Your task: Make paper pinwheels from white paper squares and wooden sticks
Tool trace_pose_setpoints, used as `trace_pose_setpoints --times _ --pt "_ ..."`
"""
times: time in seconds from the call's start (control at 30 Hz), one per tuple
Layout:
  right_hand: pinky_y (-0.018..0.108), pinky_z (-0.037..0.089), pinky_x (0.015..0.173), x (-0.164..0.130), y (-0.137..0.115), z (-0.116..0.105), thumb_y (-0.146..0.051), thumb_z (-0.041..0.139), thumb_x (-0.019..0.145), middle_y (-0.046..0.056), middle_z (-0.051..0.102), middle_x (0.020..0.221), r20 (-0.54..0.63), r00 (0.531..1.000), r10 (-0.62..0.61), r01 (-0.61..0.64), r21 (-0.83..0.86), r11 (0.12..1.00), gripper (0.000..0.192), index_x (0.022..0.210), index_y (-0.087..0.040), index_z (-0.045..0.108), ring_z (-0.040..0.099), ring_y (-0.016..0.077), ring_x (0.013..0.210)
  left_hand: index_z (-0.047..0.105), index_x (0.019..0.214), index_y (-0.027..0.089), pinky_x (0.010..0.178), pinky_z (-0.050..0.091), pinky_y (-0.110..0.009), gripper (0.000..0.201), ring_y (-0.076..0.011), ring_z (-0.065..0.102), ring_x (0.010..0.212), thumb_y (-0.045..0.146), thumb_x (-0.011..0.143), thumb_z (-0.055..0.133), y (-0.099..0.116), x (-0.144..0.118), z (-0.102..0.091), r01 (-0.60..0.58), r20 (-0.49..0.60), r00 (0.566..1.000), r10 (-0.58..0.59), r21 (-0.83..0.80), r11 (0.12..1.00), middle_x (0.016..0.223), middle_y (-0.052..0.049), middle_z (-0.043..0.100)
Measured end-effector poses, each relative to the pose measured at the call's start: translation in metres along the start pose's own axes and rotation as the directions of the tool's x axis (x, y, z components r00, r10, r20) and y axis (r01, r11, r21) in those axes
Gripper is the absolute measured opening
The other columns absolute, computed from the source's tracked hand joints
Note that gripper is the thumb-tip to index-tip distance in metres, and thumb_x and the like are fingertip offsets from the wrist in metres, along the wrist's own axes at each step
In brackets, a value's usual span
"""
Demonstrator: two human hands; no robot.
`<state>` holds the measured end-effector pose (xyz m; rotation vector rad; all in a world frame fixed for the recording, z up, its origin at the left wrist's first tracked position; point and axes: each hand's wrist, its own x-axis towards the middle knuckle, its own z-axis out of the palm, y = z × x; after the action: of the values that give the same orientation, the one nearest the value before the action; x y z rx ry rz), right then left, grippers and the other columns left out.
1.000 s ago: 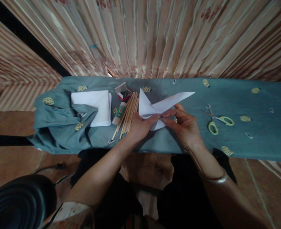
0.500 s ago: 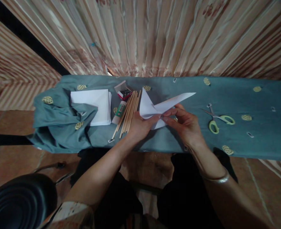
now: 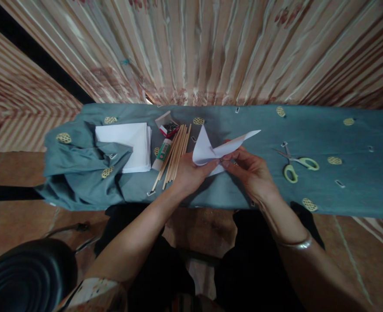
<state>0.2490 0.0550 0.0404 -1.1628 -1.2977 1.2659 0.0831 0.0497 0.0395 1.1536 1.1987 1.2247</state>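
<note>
A white sheet of paper (image 3: 205,145), cut or folded into pointed flaps, is held just above the cloth. My left hand (image 3: 192,174) pinches its near-left part, thumb at the paper's centre. From the other side my right hand (image 3: 250,170) closes thumb and fingers at that same centre, the two thumbs almost meeting. Whether something small sits between the fingertips is too fine to tell. Just left of my left hand lie several thin wooden sticks (image 3: 177,156). Beyond my right hand rest open scissors (image 3: 296,161) with light green handles.
A stack of white paper (image 3: 139,149) lies at the left, partly under a cloth fold. Near the sticks are a green-and-white glue stick (image 3: 162,154) and an open small box (image 3: 168,126) of dark pins or tacks. A pleated curtain (image 3: 194,52) hangs behind the cloth-covered table (image 3: 367,173).
The paper's flaps have tilted and bent: the left point has shifted right and the right flap has drawn in. Both hands keep their pinch at the centre.
</note>
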Motion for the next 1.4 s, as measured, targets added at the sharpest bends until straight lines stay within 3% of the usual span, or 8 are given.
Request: trace_pose_setpoints --times 0.2,0.43,0.57,0.7,0.97,1.1,1.2,1.4 --pt "0.046 0.042 0.11 0.0 -0.001 0.0 -0.052 0.085 0.066 0.003 0.068 0.118 0.033 0.999 0.04 -0.04 0.017 0.999 0.03 0.071 -0.026 0.071 0.059 0.0269 0.12 0.072 0.081 0.015 0.069 0.055 -0.028 0.023 -0.0199 0.068 0.075 0.028 0.064 0.082 0.007 -0.003 0.001 0.069 -0.017 0.998 -0.068 0.0 0.998 0.075 -0.004 0.075" --pt "0.044 0.046 0.106 -0.001 0.001 0.002 -0.049 0.084 0.067 0.003 0.067 0.117 0.036 0.999 0.032 -0.033 0.031 0.999 0.029 0.072 -0.025 0.07 0.061 0.0257 0.116 0.071 0.081 0.018 0.075 0.057 -0.031 0.024 -0.0228 0.07 0.084 0.032 0.065 0.082 0.001 -0.002 -0.002 0.029 -0.015 0.999 -0.029 -0.018 0.999 0.076 -0.003 0.074" --pt "0.044 0.048 0.101 -0.001 0.002 0.003 -0.045 0.083 0.069 0.003 0.067 0.106 0.021 1.0 -0.005 0.004 0.036 0.999 0.025 0.073 -0.024 0.069 0.063 0.0232 0.105 0.07 0.081 0.016 0.078 0.057 -0.032 0.027 -0.0241 0.07 0.087 0.035 0.065 0.083 -0.001 -0.003 -0.003 0.039 -0.003 0.999 -0.04 -0.056 0.998 0.076 -0.004 0.074" --pt "0.044 0.047 0.103 -0.001 0.002 0.003 -0.038 0.083 0.069 0.002 0.066 0.115 -0.018 0.998 -0.056 0.056 -0.013 0.998 0.023 0.078 -0.024 0.066 0.062 0.0236 0.11 0.071 0.083 0.016 0.078 0.058 -0.033 0.032 -0.0257 0.071 0.091 0.036 0.062 0.085 0.002 -0.003 -0.002 0.078 -0.016 0.997 -0.079 -0.073 0.994 0.079 -0.006 0.075" --pt "0.041 0.048 0.106 0.002 0.006 0.0 -0.037 0.084 0.068 0.003 0.069 0.122 -0.015 0.996 -0.092 0.092 -0.011 0.996 0.052 0.115 -0.028 0.063 0.062 0.0233 0.118 0.072 0.086 0.017 0.078 0.059 -0.035 0.031 -0.0262 0.072 0.09 0.032 0.063 0.085 0.004 -0.004 -0.001 0.076 -0.005 0.997 -0.077 -0.092 0.993 0.083 -0.007 0.077" --pt "0.04 0.053 0.099 0.001 0.003 -0.006 -0.039 0.087 0.064 0.005 0.071 0.122 0.028 0.999 -0.022 0.021 0.034 0.999 0.068 0.125 -0.028 0.06 0.065 0.0237 0.113 0.074 0.084 0.017 0.075 0.059 -0.034 0.025 -0.0241 0.072 0.083 0.029 0.064 0.083 0.007 -0.007 0.0 0.119 0.03 0.993 -0.117 -0.07 0.99 0.085 -0.007 0.078" --pt "0.037 0.059 0.087 -0.002 -0.002 -0.01 -0.039 0.09 0.059 0.005 0.076 0.108 0.011 0.996 0.084 -0.084 0.021 0.996 0.081 0.132 -0.025 0.057 0.071 0.0235 0.099 0.075 0.084 0.018 0.075 0.06 -0.033 0.023 -0.023 0.072 0.082 0.028 0.065 0.082 0.006 -0.008 0.0 0.115 0.056 0.992 -0.111 -0.076 0.99 0.086 -0.007 0.079" --pt "0.037 0.062 0.076 -0.005 -0.012 -0.011 -0.039 0.091 0.056 0.003 0.079 0.093 0.001 0.987 0.159 -0.159 -0.037 0.987 0.08 0.129 -0.023 0.062 0.074 0.0241 0.084 0.075 0.08 0.018 0.07 0.06 -0.033 0.026 -0.0242 0.072 0.08 0.031 0.061 0.086 0.001 -0.008 -0.001 0.126 0.066 0.991 -0.121 -0.082 0.989 0.081 -0.006 0.078"
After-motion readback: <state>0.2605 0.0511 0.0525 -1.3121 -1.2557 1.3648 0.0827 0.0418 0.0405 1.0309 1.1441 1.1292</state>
